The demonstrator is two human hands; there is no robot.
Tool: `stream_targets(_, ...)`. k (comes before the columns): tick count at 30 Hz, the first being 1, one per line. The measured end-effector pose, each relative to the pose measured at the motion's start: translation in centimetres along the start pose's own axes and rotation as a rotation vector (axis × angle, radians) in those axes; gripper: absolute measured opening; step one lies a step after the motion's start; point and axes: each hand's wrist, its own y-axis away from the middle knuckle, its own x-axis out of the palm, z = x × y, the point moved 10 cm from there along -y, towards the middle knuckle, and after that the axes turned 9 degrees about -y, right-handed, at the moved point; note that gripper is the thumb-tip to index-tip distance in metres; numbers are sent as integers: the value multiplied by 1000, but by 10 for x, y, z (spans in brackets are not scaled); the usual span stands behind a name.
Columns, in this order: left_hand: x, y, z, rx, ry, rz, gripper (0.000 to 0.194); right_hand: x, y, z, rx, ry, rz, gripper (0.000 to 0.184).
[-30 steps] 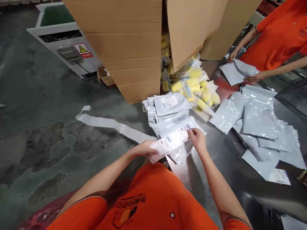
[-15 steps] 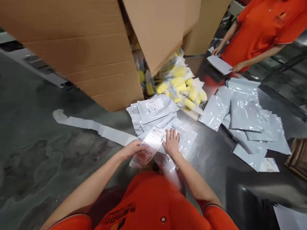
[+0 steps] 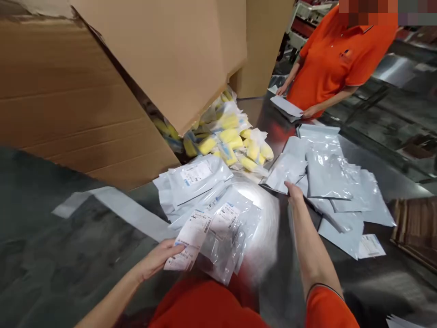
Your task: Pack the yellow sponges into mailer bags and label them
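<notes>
Fingers of the left hand (image 3: 159, 257) are closed on a strip of printed labels (image 3: 196, 230), pinched near its lower end under the thumb; its upper part is held out over a labelled bag (image 3: 247, 228) by the near-left edge of the bench (image 3: 368, 155). A pale paper strip (image 3: 124, 207) is stretched out beyond that edge. By the fingertips of the right hand (image 3: 295, 193), the near edge of a grey bag (image 3: 288, 166) is met; whether it is gripped or merely touched cannot be told. Beside it, toward the bench's right edge, grey bags (image 3: 329, 175) are heaped. Yellow wrapped items (image 3: 232, 139) are spilled at the cardboard box (image 3: 92, 109).
</notes>
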Motion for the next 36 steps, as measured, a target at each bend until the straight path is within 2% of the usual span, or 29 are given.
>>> stream_targets(3, -5, 4, -3, -3, 96, -60, 58, 44, 44, 20, 79, -285, 134, 32)
stream_targets(5, -10, 8, -3, 8, 119, -75, 57, 75, 96, 37, 102, -487, 259, 36)
stream_targets(7, -17, 15, -5, 41, 114, -90, 56, 103, 159, 39, 147, -530, 361, 39)
stream_targets(8, -22, 20, -6, 69, 107, -102, 55, 115, 191, 31, 179, -506, 404, 41)
stream_targets(10, -34, 34, -8, 138, 94, -150, 55, 132, 251, -1, 269, -391, 487, 46)
stream_targets(13, -48, 60, -5, 204, 55, -209, 55, 137, 316, -57, 361, -50, 686, 51)
stream_targets(15, -46, 76, -2, 214, -13, -210, 54, 127, 330, -70, 296, 215, 788, 52)
stream_targets(16, -41, 82, -1, 219, -64, -201, 52, 120, 327, -65, 227, 321, 787, 52)
stream_targets(17, -35, 88, -2, 228, -123, -188, 49, 114, 320, -53, 143, 382, 751, 50)
stream_targets(19, -15, 94, -6, 268, -239, -133, 43, 111, 304, -14, -17, 344, 674, 48)
stream_targets(20, -4, 95, -8, 296, -289, -95, 40, 118, 301, 5, -65, 259, 694, 50)
stream_targets(22, 16, 96, -11, 341, -361, -28, 38, 145, 310, 31, -59, 63, 883, 61)
stream_targets(24, 25, 94, -7, 347, -401, -3, 38, 171, 331, 39, 34, -25, 1094, 57)
stream_targets(25, 26, 94, -5, 344, -411, 1, 38, 178, 339, 38, 64, -27, 1131, 50)
stream_targets(27, 25, 94, -2, 356, -395, 2, 48, 182, 346, 36, 44, 9, 1069, 37)
stream_targets(30, 18, 98, -11, 418, -308, -51, 87, 178, 362, 32, -40, 68, 966, 33)
stream_targets(31, 17, 99, -17, 440, -288, -90, 90, 177, 372, 30, -43, 83, 973, 33)
stream_targets(32, 16, 99, -23, 453, -285, -135, 82, 177, 382, 28, -41, 95, 982, 34)
stream_targets(35, 18, 91, -34, 437, -372, -257, 31, 171, 400, 26, -66, 143, 966, 32)
stream_targets(36, 19, 86, -35, 417, -401, -285, 25, 169, 402, 26, -92, 168, 950, 30)
